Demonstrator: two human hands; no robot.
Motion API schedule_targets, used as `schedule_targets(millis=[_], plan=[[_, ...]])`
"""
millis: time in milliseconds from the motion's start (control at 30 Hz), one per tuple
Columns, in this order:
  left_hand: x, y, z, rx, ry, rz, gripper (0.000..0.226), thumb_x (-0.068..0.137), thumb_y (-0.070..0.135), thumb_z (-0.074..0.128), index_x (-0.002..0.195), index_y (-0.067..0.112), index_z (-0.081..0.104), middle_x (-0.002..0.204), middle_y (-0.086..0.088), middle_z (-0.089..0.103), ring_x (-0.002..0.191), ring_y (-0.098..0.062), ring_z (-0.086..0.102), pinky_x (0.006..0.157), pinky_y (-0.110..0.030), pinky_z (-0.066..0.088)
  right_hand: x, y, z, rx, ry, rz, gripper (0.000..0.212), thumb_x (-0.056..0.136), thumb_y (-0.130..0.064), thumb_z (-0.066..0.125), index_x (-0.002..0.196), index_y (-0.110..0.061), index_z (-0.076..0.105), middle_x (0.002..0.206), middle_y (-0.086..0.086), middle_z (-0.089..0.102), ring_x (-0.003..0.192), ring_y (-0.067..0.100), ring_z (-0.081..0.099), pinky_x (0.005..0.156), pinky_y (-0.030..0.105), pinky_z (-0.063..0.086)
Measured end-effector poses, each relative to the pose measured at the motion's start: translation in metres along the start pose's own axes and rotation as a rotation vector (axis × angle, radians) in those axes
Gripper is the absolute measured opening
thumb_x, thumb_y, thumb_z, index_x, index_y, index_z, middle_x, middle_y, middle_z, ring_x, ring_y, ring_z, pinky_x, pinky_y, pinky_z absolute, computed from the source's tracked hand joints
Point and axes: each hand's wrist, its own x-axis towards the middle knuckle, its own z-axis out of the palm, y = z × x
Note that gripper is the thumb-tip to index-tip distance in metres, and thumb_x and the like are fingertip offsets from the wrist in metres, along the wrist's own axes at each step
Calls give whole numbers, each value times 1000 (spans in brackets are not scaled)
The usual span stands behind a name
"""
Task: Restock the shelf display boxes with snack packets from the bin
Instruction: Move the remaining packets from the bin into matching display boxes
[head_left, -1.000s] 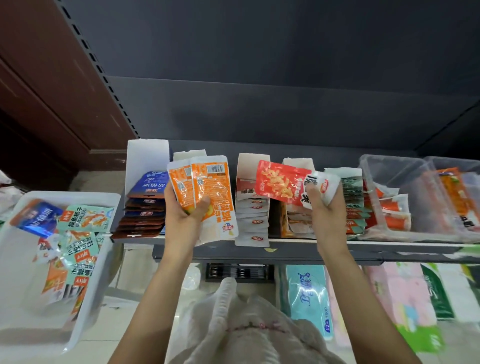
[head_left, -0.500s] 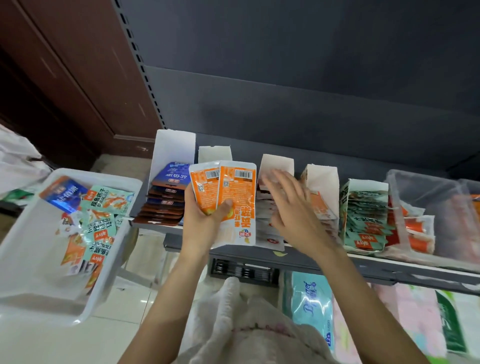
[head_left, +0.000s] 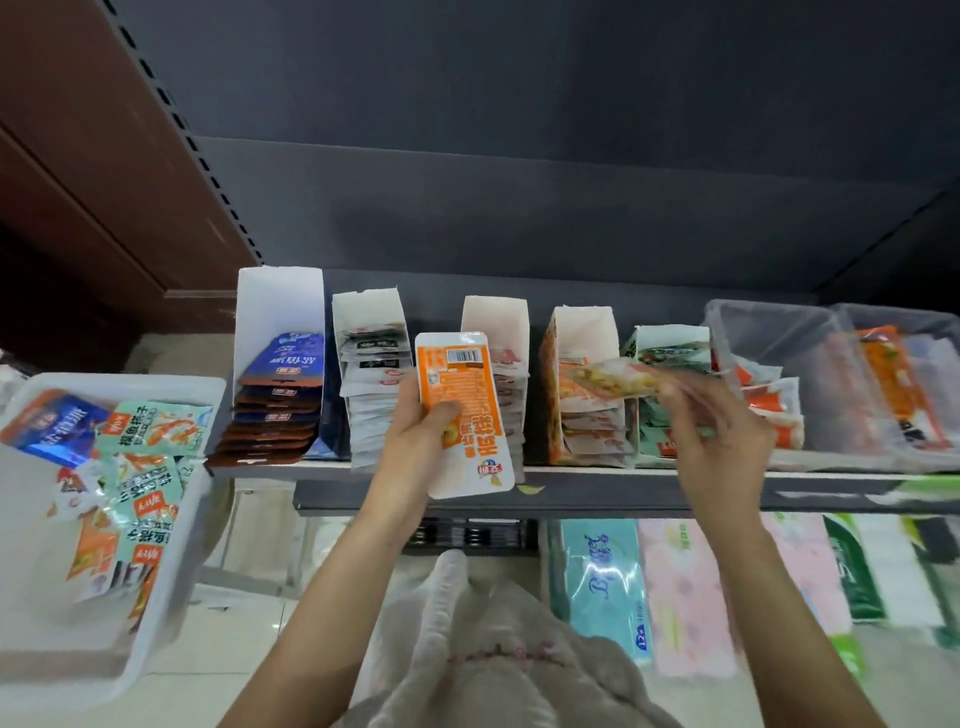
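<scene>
Head view: my left hand (head_left: 415, 441) grips an orange packet (head_left: 464, 410) upright, thumb curled across its front, in front of the display boxes (head_left: 587, 332) on the shelf (head_left: 597, 475). My right hand (head_left: 719, 431), blurred, pinches a second orange packet (head_left: 613, 378) at its right end, holding it flat over the box just left of my fingers. Well off to the left of my left hand sits the white bin (head_left: 171, 519), loose snack packets (head_left: 148, 467) heaped inside.
</scene>
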Motion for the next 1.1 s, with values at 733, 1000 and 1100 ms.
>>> schedule_targets(millis=[733, 1000, 1100], plan=[[30, 3, 110, 127, -261, -8, 23, 98, 12, 45, 109, 19, 64, 100, 5, 71, 102, -11, 63, 99, -36, 47, -5, 12, 10, -347, -263, -324, 65, 68, 1, 77, 126, -20, 55, 102, 2, 69, 85, 19, 66, 69, 31, 56], [42, -20, 115, 542, -128, 276, 43, 97, 15, 49, 139, 16, 42, 129, 11, 51, 118, -7, 48, 103, -28, 39, 38, 34, 18, -161, -204, -268, 31, 88, 1, 56, 113, -11, 68, 98, 7, 72, 77, 19, 71, 62, 34, 60], [40, -25, 118, 593, -148, 256, 48, 94, 9, 51, 140, 17, 39, 125, 13, 48, 121, -10, 45, 105, -29, 36, 43, 31, 14, -97, -93, -217, 28, 88, 2, 62, 112, -10, 68, 97, 7, 73, 76, 17, 70, 63, 27, 58]])
